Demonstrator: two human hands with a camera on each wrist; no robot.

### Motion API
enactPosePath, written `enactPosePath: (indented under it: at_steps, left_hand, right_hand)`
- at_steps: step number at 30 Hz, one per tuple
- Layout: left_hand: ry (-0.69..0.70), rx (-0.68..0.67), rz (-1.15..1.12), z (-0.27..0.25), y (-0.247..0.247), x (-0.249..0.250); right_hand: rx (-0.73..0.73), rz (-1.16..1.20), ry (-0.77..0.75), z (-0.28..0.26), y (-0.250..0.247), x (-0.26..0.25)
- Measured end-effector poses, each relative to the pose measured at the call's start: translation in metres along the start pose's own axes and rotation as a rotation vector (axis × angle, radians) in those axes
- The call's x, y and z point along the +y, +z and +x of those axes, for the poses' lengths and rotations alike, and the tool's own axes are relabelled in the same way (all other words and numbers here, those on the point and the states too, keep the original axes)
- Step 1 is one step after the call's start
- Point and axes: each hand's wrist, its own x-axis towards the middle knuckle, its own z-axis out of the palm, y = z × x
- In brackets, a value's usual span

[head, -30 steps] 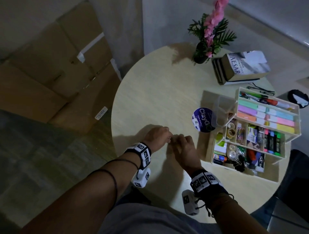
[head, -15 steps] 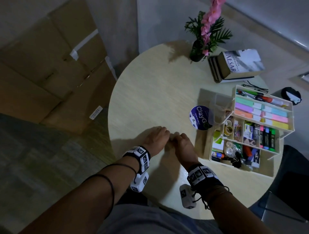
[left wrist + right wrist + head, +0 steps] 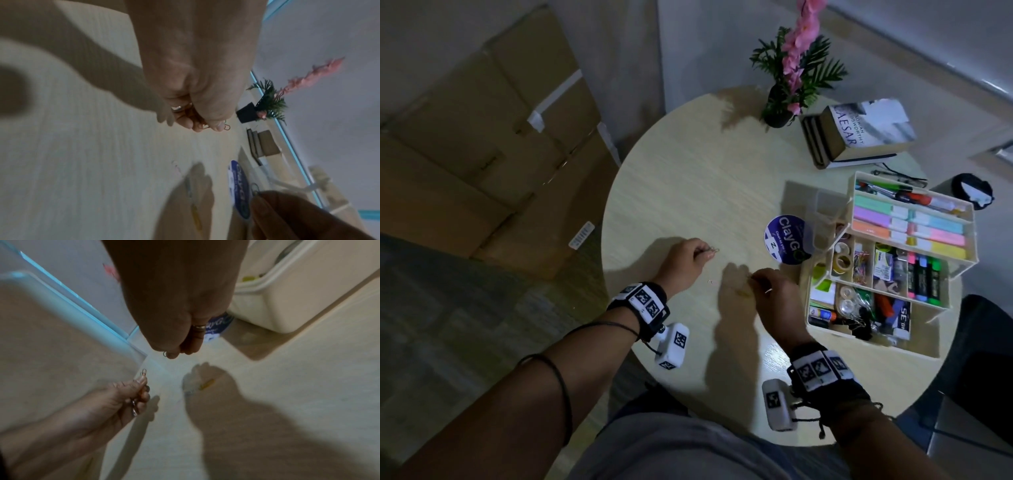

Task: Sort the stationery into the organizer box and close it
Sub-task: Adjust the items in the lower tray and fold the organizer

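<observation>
So, paper clips first: a small bunch is pinched in the left hand (image 3: 685, 262), with one wire loop sticking out past the thumb, though the exact count can't be made out. One more clip is pinched at the fingertips of the right hand (image 3: 774, 294). On the round table (image 3: 688, 178) between the hands, three loose paper clips (image 3: 207, 383) can be counted: a yellow one, a bluish one and a pale pinkish one, all blurry.

One organizer box (image 3: 887, 270) is seen at the right, standing open with its tiers fanned out. Pastel highlighters are laid in the far tray, four markers are stood in a middle compartment, and tape rolls and binder clips are packed nearer. A purple ClayGo lid (image 3: 786, 243) lies just left of the box. At the far side, one potted plant (image 3: 791, 78) with pink flowers is set beside a stack of books (image 3: 856, 133). Cardboard boxes (image 3: 482, 154) are stacked on the floor to the left.

Both hands are held low over the tabletop, fingers curled down, apart from each other.
</observation>
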Motion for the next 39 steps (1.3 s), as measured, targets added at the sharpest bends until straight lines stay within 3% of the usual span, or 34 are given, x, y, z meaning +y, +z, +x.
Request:
enactPosePath:
  at_steps: [5, 9, 11, 16, 25, 33, 39]
  left_hand:
    - [-0.013, 0.024, -0.164, 0.006, 0.016, 0.028]
    - [0.025, -0.012, -0.211, 0.005, 0.053, 0.075]
    - [0.069, -0.057, -0.211, 0.003, 0.074, 0.101]
    - [0.165, -0.116, -0.12, -0.001, 0.124, 0.161]
    - [0.075, -0.034, 0.01, -0.001, 0.191, 0.215]
    - [0.068, 0.13, 0.228, 0.004, 0.222, 0.235]
    - [0.084, 0.22, 0.495, -0.001, 0.229, 0.229]
  right_hand:
    - [0.224, 0.141, 0.079, -0.014, -0.074, -0.002]
    - [0.462, 0.108, 0.219, -0.015, -0.131, 0.034]
    - [0.5, 0.067, 0.296, -0.012, -0.152, 0.057]
    - [0.444, 0.003, 0.319, -0.008, -0.17, 0.091]
    - [0.294, 0.085, 0.153, -0.004, -0.158, 0.1]
    - [0.193, 0.092, 0.0, -0.01, -0.176, 0.112]
    - [0.167, 0.128, -0.005, -0.011, -0.183, 0.123]
